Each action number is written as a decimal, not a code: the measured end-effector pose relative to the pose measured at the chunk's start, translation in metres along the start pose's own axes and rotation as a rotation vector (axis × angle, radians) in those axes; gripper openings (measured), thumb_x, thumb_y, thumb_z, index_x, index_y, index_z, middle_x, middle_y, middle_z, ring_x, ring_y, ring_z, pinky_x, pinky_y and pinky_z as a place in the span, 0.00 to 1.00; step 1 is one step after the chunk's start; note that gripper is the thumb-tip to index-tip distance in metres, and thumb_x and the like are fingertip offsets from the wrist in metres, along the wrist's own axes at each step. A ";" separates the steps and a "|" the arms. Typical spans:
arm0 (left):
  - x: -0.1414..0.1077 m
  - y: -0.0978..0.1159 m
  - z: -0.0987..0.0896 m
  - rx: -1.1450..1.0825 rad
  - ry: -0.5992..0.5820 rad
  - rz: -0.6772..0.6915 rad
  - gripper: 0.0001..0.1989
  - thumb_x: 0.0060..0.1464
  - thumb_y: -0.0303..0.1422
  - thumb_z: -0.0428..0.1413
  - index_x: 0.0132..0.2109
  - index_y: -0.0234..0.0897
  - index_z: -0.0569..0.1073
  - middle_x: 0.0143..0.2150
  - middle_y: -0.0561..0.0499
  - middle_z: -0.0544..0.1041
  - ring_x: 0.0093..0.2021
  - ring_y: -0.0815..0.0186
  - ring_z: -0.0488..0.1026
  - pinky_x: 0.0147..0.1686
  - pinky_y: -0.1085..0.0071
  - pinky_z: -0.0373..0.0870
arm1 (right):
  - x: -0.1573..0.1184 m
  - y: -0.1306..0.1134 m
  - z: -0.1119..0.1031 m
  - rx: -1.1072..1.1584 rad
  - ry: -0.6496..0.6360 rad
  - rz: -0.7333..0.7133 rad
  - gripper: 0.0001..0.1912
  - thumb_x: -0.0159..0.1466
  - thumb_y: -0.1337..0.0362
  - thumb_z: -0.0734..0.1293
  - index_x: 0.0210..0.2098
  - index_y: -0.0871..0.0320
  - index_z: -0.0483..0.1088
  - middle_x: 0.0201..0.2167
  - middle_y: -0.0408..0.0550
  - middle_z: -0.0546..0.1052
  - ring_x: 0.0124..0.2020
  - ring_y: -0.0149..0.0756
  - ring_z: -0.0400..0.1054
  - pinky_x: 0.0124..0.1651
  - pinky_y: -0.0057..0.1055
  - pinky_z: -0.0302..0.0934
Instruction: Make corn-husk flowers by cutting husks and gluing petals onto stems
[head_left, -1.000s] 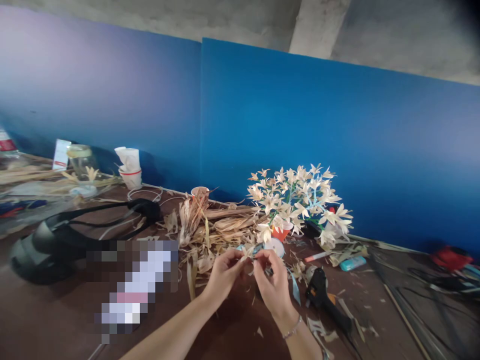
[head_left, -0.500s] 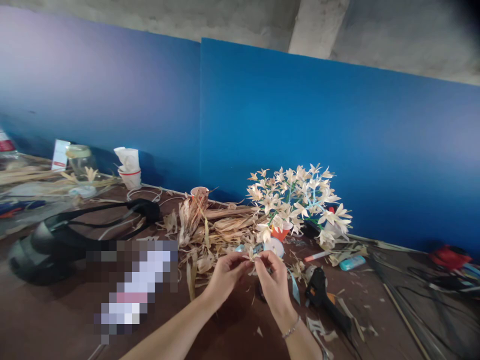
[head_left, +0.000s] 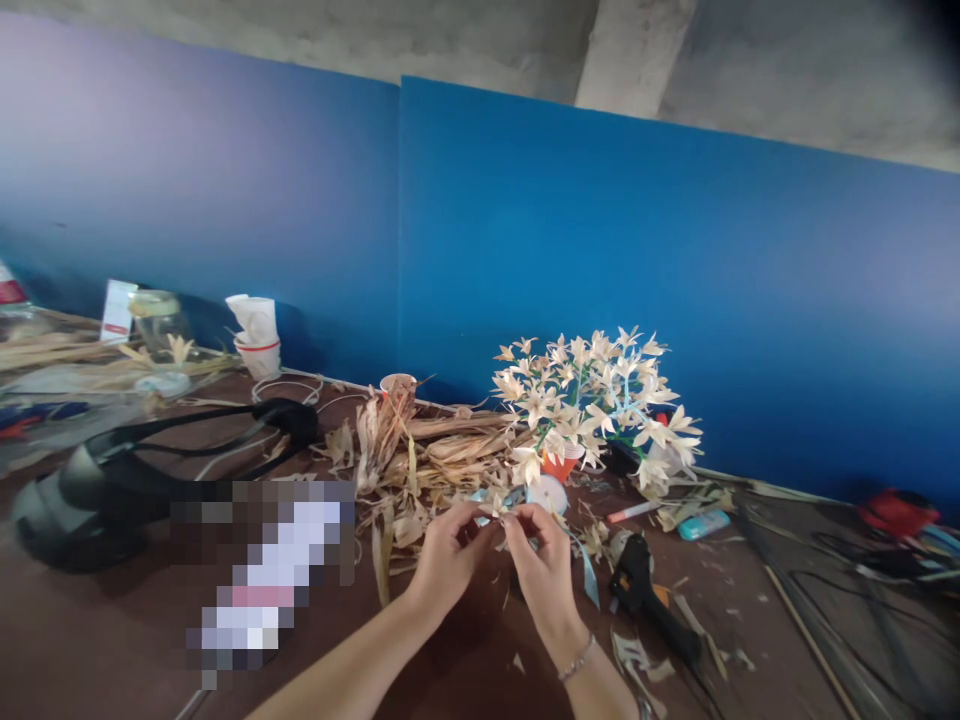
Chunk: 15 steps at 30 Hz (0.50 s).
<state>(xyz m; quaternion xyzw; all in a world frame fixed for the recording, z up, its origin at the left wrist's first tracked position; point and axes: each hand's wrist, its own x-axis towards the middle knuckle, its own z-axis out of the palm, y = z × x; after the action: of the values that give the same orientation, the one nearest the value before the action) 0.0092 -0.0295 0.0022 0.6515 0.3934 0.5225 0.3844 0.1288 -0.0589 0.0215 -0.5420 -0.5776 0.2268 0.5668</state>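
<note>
My left hand (head_left: 448,557) and my right hand (head_left: 541,560) meet at the fingertips above the brown table (head_left: 480,665). Between them they pinch a small pale husk flower (head_left: 495,505), partly covered by the fingers. Behind the hands stands a bunch of cream husk flowers (head_left: 592,400) on green stems, with an orange cup (head_left: 561,464) at its base. A white roll (head_left: 547,494) lies just past my right hand. Light blue ribbon (head_left: 587,572) hangs down beside that hand.
Right of my hands lies a black glue gun (head_left: 646,590), near a blue packet (head_left: 703,525) and a red-and-white pen (head_left: 631,512). Dried husks (head_left: 457,450) are heaped behind. Leftward are a black strapped headset (head_left: 82,500), white cups (head_left: 259,350) and a glass jar (head_left: 159,320).
My fingertips have shifted slightly on the small flower, and more of its petals show above them. The view has moved very slightly.
</note>
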 end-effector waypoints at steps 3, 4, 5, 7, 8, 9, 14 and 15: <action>-0.001 -0.003 0.001 0.017 0.014 0.002 0.07 0.50 0.34 0.55 0.29 0.34 0.72 0.24 0.53 0.72 0.26 0.68 0.66 0.26 0.76 0.61 | 0.000 -0.002 0.000 0.014 -0.007 0.005 0.09 0.58 0.63 0.61 0.24 0.59 0.66 0.20 0.42 0.68 0.23 0.30 0.62 0.26 0.24 0.58; -0.001 -0.003 0.001 0.020 0.022 0.009 0.07 0.50 0.34 0.55 0.29 0.35 0.72 0.24 0.53 0.72 0.26 0.68 0.66 0.27 0.76 0.61 | 0.000 -0.002 0.000 0.017 -0.014 0.009 0.09 0.58 0.62 0.62 0.24 0.60 0.66 0.20 0.41 0.68 0.23 0.29 0.62 0.26 0.24 0.58; -0.001 -0.004 0.000 0.025 0.028 0.018 0.07 0.50 0.33 0.55 0.28 0.35 0.72 0.24 0.53 0.72 0.26 0.68 0.66 0.27 0.76 0.61 | 0.000 -0.003 0.000 0.018 -0.022 0.010 0.09 0.58 0.62 0.62 0.24 0.60 0.66 0.20 0.41 0.68 0.22 0.29 0.61 0.26 0.24 0.58; -0.001 -0.005 0.000 0.032 0.039 0.038 0.06 0.49 0.32 0.55 0.28 0.35 0.71 0.25 0.52 0.72 0.27 0.68 0.67 0.29 0.76 0.62 | 0.000 -0.004 0.000 0.019 -0.034 0.005 0.09 0.58 0.62 0.62 0.24 0.60 0.66 0.20 0.41 0.67 0.22 0.29 0.60 0.25 0.23 0.57; -0.001 -0.005 0.000 0.034 0.042 0.047 0.06 0.49 0.32 0.55 0.27 0.35 0.71 0.25 0.52 0.73 0.27 0.68 0.67 0.29 0.76 0.62 | 0.000 -0.004 0.000 0.019 -0.038 0.003 0.09 0.58 0.62 0.62 0.24 0.60 0.67 0.19 0.41 0.67 0.22 0.29 0.60 0.24 0.23 0.57; -0.001 -0.006 -0.001 0.035 0.044 0.056 0.06 0.49 0.31 0.55 0.27 0.35 0.71 0.25 0.52 0.73 0.27 0.67 0.68 0.29 0.75 0.62 | 0.000 -0.005 0.000 0.022 -0.039 0.002 0.09 0.58 0.62 0.62 0.24 0.60 0.67 0.19 0.41 0.67 0.22 0.28 0.60 0.24 0.23 0.57; 0.000 -0.006 -0.002 0.038 0.047 0.114 0.06 0.50 0.31 0.54 0.27 0.36 0.72 0.26 0.51 0.73 0.28 0.67 0.68 0.30 0.74 0.63 | 0.001 -0.006 0.000 0.054 -0.028 0.005 0.10 0.58 0.62 0.62 0.23 0.60 0.66 0.19 0.41 0.66 0.21 0.28 0.58 0.24 0.23 0.57; 0.000 -0.006 -0.002 0.039 0.046 0.125 0.06 0.50 0.31 0.54 0.27 0.36 0.72 0.26 0.51 0.73 0.28 0.66 0.68 0.30 0.74 0.63 | 0.001 -0.006 0.000 0.060 -0.025 0.007 0.10 0.58 0.62 0.62 0.23 0.60 0.66 0.19 0.41 0.65 0.21 0.28 0.58 0.24 0.23 0.56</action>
<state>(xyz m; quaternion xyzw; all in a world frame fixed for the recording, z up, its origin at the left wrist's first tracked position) 0.0064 -0.0272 -0.0027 0.6699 0.3710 0.5526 0.3289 0.1269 -0.0596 0.0271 -0.5240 -0.5758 0.2527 0.5746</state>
